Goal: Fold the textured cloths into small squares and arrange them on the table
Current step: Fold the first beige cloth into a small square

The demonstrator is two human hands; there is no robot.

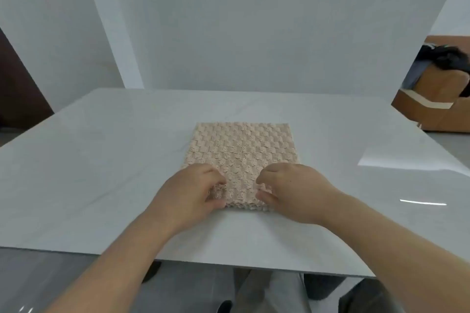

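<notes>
In the head view, a pink textured cloth (241, 150) lies flat on the white table (101, 160), a little right of the middle and nearer to the person than to the far edge; it shows as an upright rectangle, and its near edge looks thicker, as if more than one layer lies there, though the number of layers is hard to make out; the left hand (193, 190) rests on the near left corner of the cloth with its fingers curled down and the thumb brought toward them, so that it pinches the fabric at this corner; the right hand (292, 190) does the same at the near right corner, thumb and curled fingers closed on the edge; the fingertips of both hands are hidden partly under the knuckles, and both corners are covered by the hands; behind the table stands a grey wall (254, 20); at the right border an orange sofa (437, 109) is cut off by the frame, with a dark garment (442, 58) lying on top of it, too blurred to tell more; under the near edge of the table, light trousers (267, 292) of the person show only in part.
</notes>
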